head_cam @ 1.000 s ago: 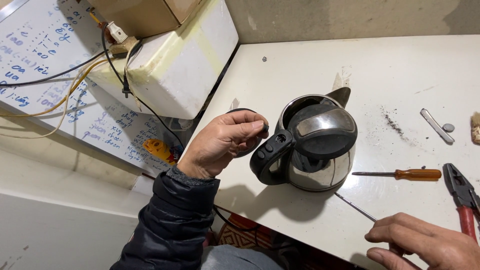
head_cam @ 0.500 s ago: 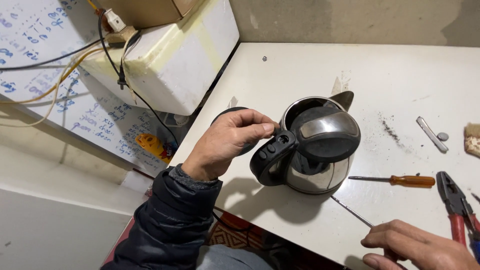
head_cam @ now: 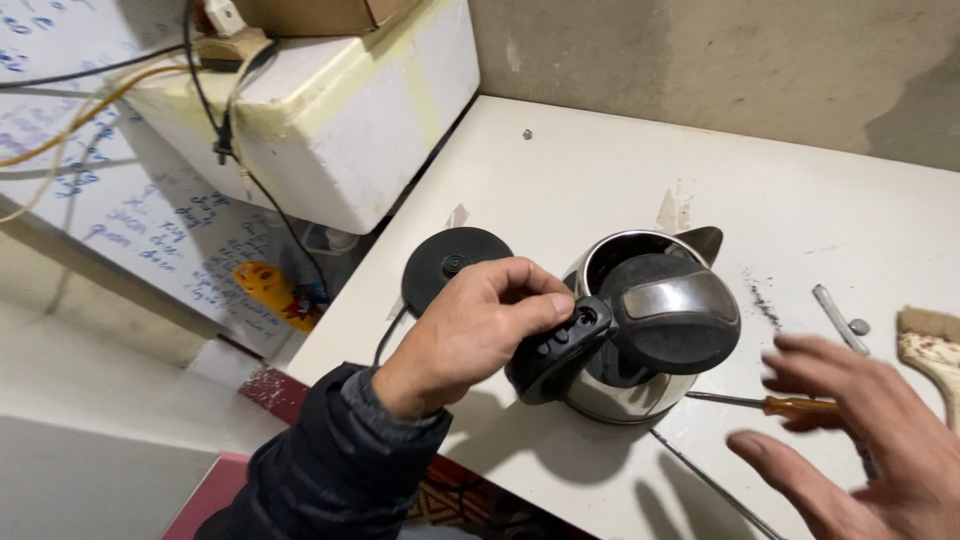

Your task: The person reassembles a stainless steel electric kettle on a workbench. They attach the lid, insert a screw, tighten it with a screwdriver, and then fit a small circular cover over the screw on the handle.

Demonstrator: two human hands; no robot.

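A steel electric kettle (head_cam: 640, 340) with a black lid and black handle stands on the white table (head_cam: 600, 180). My left hand (head_cam: 470, 330) is closed around the top of the kettle's handle (head_cam: 555, 350), thumb near the lid hinge. My right hand (head_cam: 860, 440) hovers open, fingers spread, to the right of the kettle, blurred by motion and holding nothing. It lies over an orange-handled screwdriver (head_cam: 790, 405). The kettle's round black base (head_cam: 450, 262) sits on the table behind my left hand.
A paintbrush (head_cam: 930, 345) and a small metal piece (head_cam: 835, 315) lie at the right. A thin metal rod (head_cam: 710, 485) lies near the front edge. A white foam box (head_cam: 320, 110) with cables stands at the left, off the table.
The view has shifted closer. My right hand rose from the table's front edge and opened beside the kettle. My left hand stays on the handle; the black base is now uncovered.
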